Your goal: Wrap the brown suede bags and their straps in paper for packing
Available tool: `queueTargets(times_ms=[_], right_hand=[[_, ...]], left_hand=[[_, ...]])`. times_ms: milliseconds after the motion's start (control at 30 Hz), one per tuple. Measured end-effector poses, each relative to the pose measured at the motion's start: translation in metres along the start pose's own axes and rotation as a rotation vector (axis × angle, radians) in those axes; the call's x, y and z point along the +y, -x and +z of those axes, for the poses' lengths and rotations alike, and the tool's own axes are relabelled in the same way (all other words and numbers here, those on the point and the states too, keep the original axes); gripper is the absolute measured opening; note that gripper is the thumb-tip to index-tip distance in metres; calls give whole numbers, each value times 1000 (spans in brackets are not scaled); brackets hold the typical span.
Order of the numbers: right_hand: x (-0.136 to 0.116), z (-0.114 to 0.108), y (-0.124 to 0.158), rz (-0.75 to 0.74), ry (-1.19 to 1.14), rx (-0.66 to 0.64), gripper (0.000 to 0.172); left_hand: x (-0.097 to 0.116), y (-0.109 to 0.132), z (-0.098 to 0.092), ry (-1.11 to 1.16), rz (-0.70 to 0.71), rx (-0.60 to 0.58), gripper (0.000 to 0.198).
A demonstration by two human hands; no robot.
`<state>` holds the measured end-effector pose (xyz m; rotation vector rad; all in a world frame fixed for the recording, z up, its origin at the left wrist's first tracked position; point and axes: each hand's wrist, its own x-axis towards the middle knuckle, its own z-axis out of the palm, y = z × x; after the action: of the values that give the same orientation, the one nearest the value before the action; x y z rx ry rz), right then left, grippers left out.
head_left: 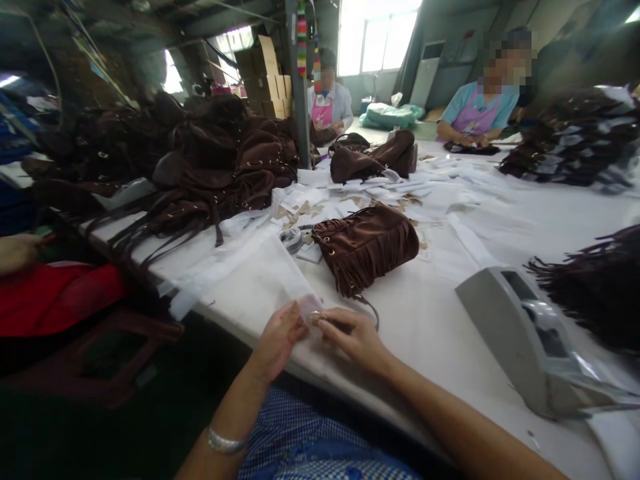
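Observation:
My left hand [279, 339] is closed, pinching the near end of a translucent plastic sheet or bag [290, 273] at the table's front edge. Close beside it, my right hand [356, 339] is closed too, its thumb and fingers on a small shiny thing [315, 318] against the plastic. What that small thing is, I cannot make out. Just beyond my hands a dark brown fringed bag [370, 247] with gold eyelets lies on the white table [430, 320]. A thin cord or strap hangs from the bag near my right hand.
A grey tape dispenser [515, 333] stands at the right, before a dark fringed pile [600, 287]. Brown bags [215, 160] are heaped at the left. White papers [400, 187] are scattered beyond. Two people work across the table; another person's hand [20, 253] shows at far left.

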<state>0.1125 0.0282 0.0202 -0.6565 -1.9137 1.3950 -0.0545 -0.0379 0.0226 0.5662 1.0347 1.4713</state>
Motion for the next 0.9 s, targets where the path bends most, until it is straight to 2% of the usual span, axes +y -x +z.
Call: queueTargets(times_ms=[67,167,267,367,500,600,700,800,900], right_hand=[[-1,0,1,39,-14,-8,26],[1,1,1,96,-51,7,28],[5,2,1,92,-56,84,27],[8,2,2,77,-36,130,25],[8,2,2,51,-47,89,24],[6,2,2,-9,-37,144,23],[6,2,2,32,-18,215,26],[8,3,2,83,-3,219,27],[12,5,4,55,16,213,25]], left_hand=[[-4,3,4,-48,-20,-6,39],[-6,1,5,-46,12,81,33],[-8,-1,2,-25,17,154,31],[-12,-1,3,-56,16,153,33],[-17,0,7,-85,46,160,30],[-14,-3,7,-2,76,276,31],[-7,-6,2,114,79,384,34],[-2,-7,-1,177,88,414,32],[-1,-6,-1,201,89,410,32]])
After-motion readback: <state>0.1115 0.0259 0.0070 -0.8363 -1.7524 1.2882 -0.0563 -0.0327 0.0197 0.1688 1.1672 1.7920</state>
